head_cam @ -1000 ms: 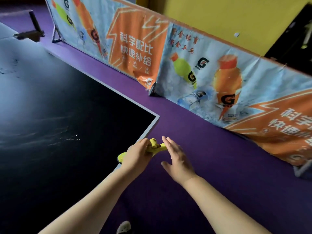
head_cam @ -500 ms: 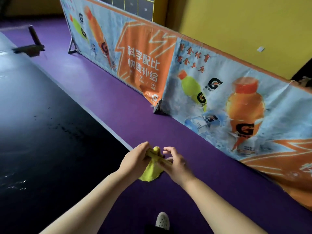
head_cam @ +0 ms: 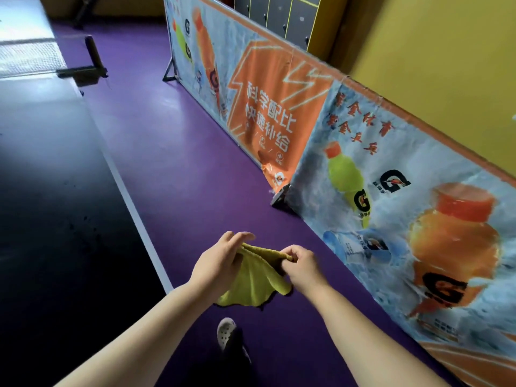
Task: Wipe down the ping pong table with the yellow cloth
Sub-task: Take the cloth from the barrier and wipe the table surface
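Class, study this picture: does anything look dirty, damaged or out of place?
Yes. The dark ping pong table shows pale specks and smudges near its white edge line, so it looks dusty. The advertising barrier fabric is wrinkled. The yellow cloth hangs above the floor, off the table.

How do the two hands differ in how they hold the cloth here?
The left hand holds the cloth with fingers extended, fairly flat; the right hand pinches its top edge with curled fingers. The left sits nearer the table; the right nearer the banner. Both grip the cloth above the floor, off the table.
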Motion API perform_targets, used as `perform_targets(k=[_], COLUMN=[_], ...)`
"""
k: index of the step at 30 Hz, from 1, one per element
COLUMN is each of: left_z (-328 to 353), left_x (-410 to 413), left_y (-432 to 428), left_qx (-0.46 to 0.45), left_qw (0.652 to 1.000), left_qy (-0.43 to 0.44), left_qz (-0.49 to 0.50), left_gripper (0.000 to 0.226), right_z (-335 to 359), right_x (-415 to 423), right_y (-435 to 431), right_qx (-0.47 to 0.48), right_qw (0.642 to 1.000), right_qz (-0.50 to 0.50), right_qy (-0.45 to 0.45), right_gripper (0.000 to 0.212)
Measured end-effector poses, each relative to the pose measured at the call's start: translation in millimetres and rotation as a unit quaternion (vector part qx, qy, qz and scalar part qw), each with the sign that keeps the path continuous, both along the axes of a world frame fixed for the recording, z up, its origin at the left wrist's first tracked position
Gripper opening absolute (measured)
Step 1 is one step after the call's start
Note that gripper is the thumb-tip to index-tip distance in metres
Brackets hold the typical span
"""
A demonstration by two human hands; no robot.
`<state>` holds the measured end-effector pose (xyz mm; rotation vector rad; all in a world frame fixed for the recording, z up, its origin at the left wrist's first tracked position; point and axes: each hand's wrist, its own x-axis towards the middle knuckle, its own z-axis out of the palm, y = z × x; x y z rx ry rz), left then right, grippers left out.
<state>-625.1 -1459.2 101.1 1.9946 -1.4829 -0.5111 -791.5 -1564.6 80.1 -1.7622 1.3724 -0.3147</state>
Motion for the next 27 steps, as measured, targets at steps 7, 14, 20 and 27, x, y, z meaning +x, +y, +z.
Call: perform_targets(k=[7,14,20,27], left_z=[1,17,10,-16], left_x=[32,94,157,230], left_y=[-101,-198,-225,-218], left_qx=[-0.034,-0.041,-0.011,0.033], left_qw=[0.999,0.998,0.994,0.945], left_qy=[-0.027,-0.018,0.000,0.027], left_qz=[-0.016,0.035,0.111,0.325], left_gripper=[0.033,0.031,0.036,0.038], right_z=[7,26,15,4], right_x=[29,84,160,290], right_y=[-96,-191,-251,-303], right_qx=[0.022,-0.026,-0.083,-0.112], right_qw=[0.998,0.984,0.967,0.919], right_qz=[0.049,0.174,0.236,0.373], right_qy=[-0.019,0.028,0.054,0.056], right_gripper=[0.015,0.037,0.016,0.022])
